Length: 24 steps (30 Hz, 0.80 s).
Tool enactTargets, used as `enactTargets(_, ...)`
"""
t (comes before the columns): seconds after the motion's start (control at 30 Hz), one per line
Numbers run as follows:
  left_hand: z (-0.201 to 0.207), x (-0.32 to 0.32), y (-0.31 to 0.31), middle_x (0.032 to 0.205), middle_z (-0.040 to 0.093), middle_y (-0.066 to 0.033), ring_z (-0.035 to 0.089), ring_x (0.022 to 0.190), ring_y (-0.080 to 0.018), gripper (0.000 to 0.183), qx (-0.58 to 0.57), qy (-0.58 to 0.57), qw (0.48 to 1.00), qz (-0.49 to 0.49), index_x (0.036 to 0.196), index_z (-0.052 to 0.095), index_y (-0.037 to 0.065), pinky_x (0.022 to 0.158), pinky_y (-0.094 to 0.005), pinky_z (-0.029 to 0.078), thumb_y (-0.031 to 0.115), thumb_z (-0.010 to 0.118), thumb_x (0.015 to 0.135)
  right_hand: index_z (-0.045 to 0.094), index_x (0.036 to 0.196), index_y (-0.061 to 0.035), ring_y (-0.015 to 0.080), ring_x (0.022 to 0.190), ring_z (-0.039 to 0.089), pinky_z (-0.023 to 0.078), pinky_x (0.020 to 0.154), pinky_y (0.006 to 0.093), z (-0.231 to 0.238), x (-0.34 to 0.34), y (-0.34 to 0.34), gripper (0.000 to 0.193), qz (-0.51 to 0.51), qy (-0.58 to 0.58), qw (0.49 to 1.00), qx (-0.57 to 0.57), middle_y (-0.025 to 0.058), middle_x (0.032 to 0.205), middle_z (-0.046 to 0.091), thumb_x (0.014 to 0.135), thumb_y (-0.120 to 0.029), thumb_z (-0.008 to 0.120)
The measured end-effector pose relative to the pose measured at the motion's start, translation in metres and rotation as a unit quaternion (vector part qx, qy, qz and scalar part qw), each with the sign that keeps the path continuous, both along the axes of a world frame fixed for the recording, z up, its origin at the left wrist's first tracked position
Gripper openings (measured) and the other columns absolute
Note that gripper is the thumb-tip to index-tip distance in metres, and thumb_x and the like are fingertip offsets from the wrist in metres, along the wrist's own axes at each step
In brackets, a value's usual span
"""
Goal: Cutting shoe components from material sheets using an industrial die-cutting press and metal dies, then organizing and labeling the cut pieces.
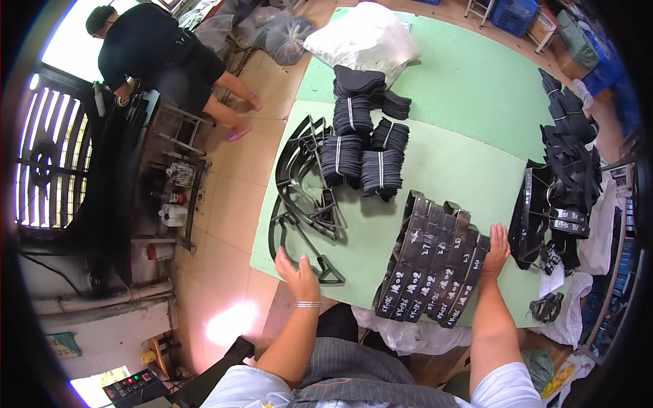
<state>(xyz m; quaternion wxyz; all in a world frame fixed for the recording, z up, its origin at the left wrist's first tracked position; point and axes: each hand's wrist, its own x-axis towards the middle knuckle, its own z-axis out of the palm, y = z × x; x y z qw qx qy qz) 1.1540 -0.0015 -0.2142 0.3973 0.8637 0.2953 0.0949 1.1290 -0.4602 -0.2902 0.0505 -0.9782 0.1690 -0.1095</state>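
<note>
My left hand point(297, 277) is at the near left edge of the table, fingers and thumb apart, beside the lowest of several curved black cutting dies point(311, 248). Whether its fingertips touch that die I cannot tell. Flat and stretched out, my right hand point(497, 253) rests against the right side of a row of black cutting dies point(428, 265). These stand packed side by side, with white handwriting on their walls. Beyond them are stacks of black shoe-insole-shaped pieces point(341, 158), tied with white bands. Some loose pieces point(358, 81) lie on top.
A green table point(469, 129) carries everything. At its far end sits a white plastic bag point(364, 37); more black dies and strips point(568, 163) pile up along the right edge. Another person point(160, 54) bends over a bench at the far left. Blue crates point(513, 15) stand far right.
</note>
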Motion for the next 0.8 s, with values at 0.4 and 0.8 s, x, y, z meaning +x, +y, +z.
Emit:
enactTargets(0.4,0.001,0.094,-0.062,0.150,0.025,-0.0254,0.029,0.138,-0.0309,0.085,-0.307,0.003,0.943,0.130,0.145,0.015,-0.010,0.112,-0.0350,0.023,0.046,0.052,0.094,0.050,0.133,-0.0133,0.0215,0.137,0.035,0.026,0.109,0.0445,0.005,0.003,0.005,0.039,-0.009,0.016,0.999,0.030,0.0030,0.143,0.045,0.095,-0.023,0.046)
enactTargets(0.8,-0.007,0.151,-0.045,0.149,0.028,-0.0244,0.030,0.138,-0.0316,0.061,-0.166,-0.087,0.979,0.083,0.147,0.014,-0.005,0.113,-0.0347,0.022,0.019,0.042,0.099,0.050,0.132,-0.0119,0.0231,0.137,0.035,0.026,0.108,0.0448,0.009,0.003,0.009,0.040,-0.017,0.027,0.999,0.040,0.0045,0.143,0.045,0.093,-0.021,0.047)
